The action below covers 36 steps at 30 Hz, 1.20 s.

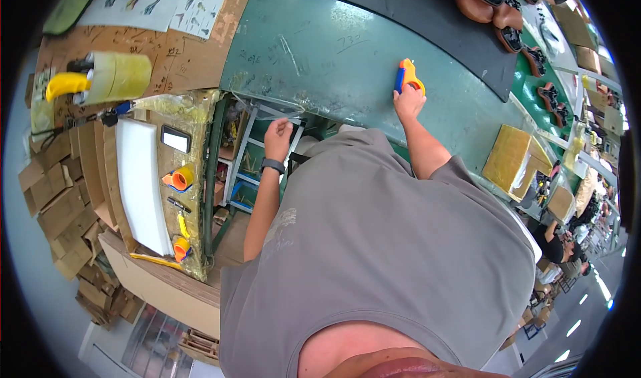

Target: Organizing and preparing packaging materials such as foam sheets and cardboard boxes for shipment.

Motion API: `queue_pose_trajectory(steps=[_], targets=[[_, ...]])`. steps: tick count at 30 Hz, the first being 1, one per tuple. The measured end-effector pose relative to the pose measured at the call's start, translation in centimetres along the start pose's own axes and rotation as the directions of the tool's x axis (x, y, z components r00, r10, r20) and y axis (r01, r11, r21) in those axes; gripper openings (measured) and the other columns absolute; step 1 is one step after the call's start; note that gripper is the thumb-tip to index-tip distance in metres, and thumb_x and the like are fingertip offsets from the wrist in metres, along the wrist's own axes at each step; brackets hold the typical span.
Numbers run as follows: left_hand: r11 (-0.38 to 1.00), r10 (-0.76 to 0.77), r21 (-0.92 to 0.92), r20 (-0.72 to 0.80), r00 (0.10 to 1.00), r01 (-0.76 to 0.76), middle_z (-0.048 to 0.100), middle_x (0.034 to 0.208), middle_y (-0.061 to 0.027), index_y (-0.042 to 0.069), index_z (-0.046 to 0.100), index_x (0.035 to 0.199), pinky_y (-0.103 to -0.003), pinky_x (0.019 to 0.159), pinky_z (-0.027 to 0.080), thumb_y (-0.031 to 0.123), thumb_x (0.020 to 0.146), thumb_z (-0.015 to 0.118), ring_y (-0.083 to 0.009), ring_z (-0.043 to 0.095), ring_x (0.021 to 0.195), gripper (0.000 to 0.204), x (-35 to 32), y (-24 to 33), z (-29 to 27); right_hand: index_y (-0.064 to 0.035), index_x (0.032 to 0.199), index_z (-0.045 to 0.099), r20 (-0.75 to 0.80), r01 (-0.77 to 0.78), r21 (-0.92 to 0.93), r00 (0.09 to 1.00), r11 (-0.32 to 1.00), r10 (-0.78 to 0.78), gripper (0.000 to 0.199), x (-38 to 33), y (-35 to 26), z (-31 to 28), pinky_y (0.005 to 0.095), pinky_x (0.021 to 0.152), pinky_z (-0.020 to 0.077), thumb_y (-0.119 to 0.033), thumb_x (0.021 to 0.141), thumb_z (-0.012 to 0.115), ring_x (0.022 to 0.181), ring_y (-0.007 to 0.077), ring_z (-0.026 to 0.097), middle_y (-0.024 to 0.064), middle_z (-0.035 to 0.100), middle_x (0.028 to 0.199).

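Observation:
My right hand (410, 103) is closed around a yellow-orange and blue hand tool, which looks like a tape dispenser (412, 77). It is over the green tabletop (300, 51), on the side away from me. My left hand (278, 137), with a dark band on the wrist, is beside the table's near edge, above an open shelf frame. Its fingers are curled together. A thin clear strip (270, 114) shows by its fingertips; whether they grip it is hard to tell.
Left, a taped side board (200, 204) carries a phone (175, 139), orange tape dispensers (179, 177) and a yellow cutter (183, 224). A clear cup with a yellow-handled tool (110, 77) stands beyond. Brown shoes (474, 7) line the dark belt (427, 31); a taped box (511, 157) stands right.

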<state>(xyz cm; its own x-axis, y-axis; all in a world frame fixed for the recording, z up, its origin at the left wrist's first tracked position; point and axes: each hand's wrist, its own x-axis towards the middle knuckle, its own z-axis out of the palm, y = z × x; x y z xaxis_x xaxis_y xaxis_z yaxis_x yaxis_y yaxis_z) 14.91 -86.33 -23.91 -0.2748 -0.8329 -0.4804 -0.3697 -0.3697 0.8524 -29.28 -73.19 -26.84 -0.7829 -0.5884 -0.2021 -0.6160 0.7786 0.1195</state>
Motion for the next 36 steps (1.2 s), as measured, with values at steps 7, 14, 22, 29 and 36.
queue_pose_trajectory(steps=[7,14,22,29,36], targets=[[0.979,0.141,-0.148,-0.03,0.99,-0.144,0.061,0.152,-0.02,-0.003,0.053,0.153,-0.041,0.118,0.046,0.03,0.104,0.075,-0.0276,0.057,0.143,0.063,0.1,16.4,9.8,-0.0064,0.103,0.071,-0.342,0.588,0.661,0.789,0.466,-0.509,0.028,-0.7,-2.3,-11.3,0.047,0.095,0.047,-0.019,0.083,0.086,0.107,0.0346,0.064,0.0095,0.073,0.104],[0.841,0.386,-0.523,0.407,0.828,-0.135,0.056,0.158,-0.0211,-0.007,0.05,0.155,-0.045,0.123,0.041,0.04,0.106,0.067,-0.0301,0.056,0.145,0.07,-3.9,29.0,9.4,-0.0045,0.114,0.071,-0.261,0.485,0.874,0.492,0.013,-0.831,0.033,-5.5,-0.5,-25.2,0.0473,0.114,0.0436,-0.007,0.084,0.083,0.123,0.0363,0.062,0.0128,0.071,0.12],[0.661,0.014,-0.742,0.155,0.988,0.107,0.074,0.13,-0.0132,-0.002,0.068,0.134,-0.042,0.11,0.053,0.023,0.106,0.064,-0.0221,0.07,0.121,0.038,-8.1,28.6,5.8,-0.007,0.154,0.051,-0.108,0.124,0.992,0.63,-0.037,-0.769,0.079,-10.7,-3.4,-27.3,0.0464,0.114,0.0464,-0.015,0.084,0.088,0.116,0.0314,0.064,0.0129,0.064,0.13],[0.403,-0.145,-0.899,0.124,0.982,0.173,0.074,0.129,-0.0123,0.003,0.07,0.126,-0.044,0.11,0.054,0.03,0.107,0.069,-0.0247,0.07,0.121,0.033,-8.9,28.0,0.2,-0.0049,0.154,0.052,-0.379,0.603,0.796,0.57,0.058,-0.729,0.087,-14.7,-9.1,-27.8,0.0415,0.094,0.0548,-0.007,0.076,0.092,0.108,0.0286,0.066,0.0178,0.068,0.123],[0.49,0.033,-0.861,0.173,0.984,0.135,0.072,0.129,-0.0085,0.004,0.067,0.133,-0.04,0.105,0.054,0.036,0.106,0.071,-0.0205,0.067,0.118,0.042,-9.7,27.9,-5.1,-0.0053,0.146,0.06,-0.541,0.622,0.77,0.523,-0.139,-0.659,0.077,-17.9,-11.4,-28.9,0.0356,0.077,0.0506,0.001,0.075,0.089,0.09,0.0248,0.059,0.0136,0.062,0.104]])
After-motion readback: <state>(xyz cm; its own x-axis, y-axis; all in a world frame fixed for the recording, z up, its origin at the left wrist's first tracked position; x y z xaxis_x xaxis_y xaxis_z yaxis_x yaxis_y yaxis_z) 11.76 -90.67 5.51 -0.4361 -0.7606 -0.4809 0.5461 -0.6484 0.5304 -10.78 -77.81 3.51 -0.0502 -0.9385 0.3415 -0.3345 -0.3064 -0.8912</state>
